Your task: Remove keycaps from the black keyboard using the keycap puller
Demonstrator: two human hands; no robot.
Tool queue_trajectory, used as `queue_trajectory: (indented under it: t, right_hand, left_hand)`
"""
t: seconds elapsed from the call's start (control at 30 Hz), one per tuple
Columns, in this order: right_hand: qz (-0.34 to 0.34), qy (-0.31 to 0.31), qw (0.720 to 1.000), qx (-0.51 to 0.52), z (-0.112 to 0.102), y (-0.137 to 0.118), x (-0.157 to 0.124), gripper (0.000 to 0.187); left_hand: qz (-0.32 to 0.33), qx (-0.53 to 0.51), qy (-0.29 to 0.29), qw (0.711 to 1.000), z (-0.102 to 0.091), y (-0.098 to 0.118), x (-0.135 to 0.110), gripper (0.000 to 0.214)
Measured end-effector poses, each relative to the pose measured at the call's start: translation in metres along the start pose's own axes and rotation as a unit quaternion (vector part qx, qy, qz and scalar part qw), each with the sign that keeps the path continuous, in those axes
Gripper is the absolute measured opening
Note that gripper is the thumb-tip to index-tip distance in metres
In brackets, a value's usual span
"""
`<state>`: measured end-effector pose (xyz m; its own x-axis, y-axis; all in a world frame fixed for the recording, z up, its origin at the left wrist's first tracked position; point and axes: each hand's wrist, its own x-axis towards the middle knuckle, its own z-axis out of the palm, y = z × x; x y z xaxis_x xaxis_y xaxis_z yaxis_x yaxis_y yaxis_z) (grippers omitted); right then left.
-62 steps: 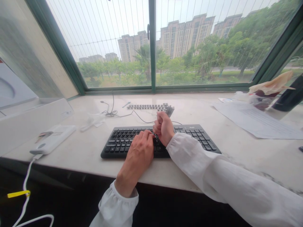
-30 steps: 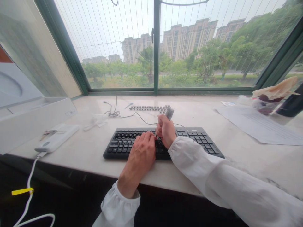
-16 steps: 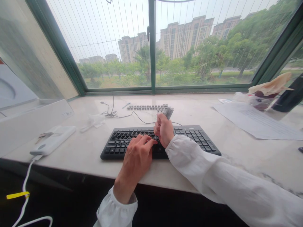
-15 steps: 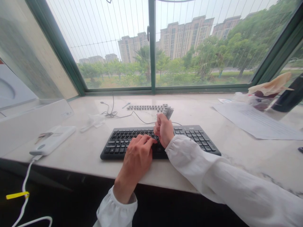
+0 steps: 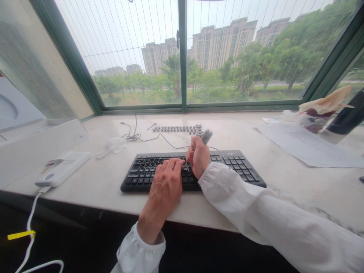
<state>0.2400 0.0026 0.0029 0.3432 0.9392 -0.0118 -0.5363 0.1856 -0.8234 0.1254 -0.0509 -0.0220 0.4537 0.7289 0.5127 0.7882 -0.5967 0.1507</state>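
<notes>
wht box (image 5: 42,148) L | keys (image 5: 53,162) on wht device (image 5: 66,172) | paper (image 5: 313,146) R | bldgs (image 5: 222,47) thru window (image 5: 182,76)

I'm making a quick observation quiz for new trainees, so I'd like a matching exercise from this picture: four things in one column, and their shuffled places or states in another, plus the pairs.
Things:
1. left hand
2. right hand
3. rows of small pieces
4. printed sheet

Places or states:
A. beyond the keyboard, toward the window
B. closed around a grey object that sticks up from it
C. on the counter, to the right of the keyboard
D. back upward, fingers bent at the keyboard's keys

Pairs: 1-D, 2-B, 3-A, 4-C
</notes>
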Motion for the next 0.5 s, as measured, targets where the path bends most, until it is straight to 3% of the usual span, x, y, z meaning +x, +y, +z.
queue_trajectory:
  t: [0.1,0.33,0.5]
  right_hand:
    - [-0.01,0.0,1.0,-0.008,0.0,0.001,-0.001,0.036]
    - [-0.019,-0.02,0.999,-0.02,-0.002,0.002,0.0,0.035]
    - [-0.015,-0.026,1.0,-0.011,-0.003,0.003,0.0,0.035]
  left_hand:
    - [0.004,-0.008,-0.001,1.0,-0.001,-0.006,0.004,0.026]
    - [0.052,0.031,-0.094,0.994,-0.02,-0.029,0.029,0.018]
    - [0.103,0.051,-0.129,0.985,-0.028,-0.03,0.04,0.016]
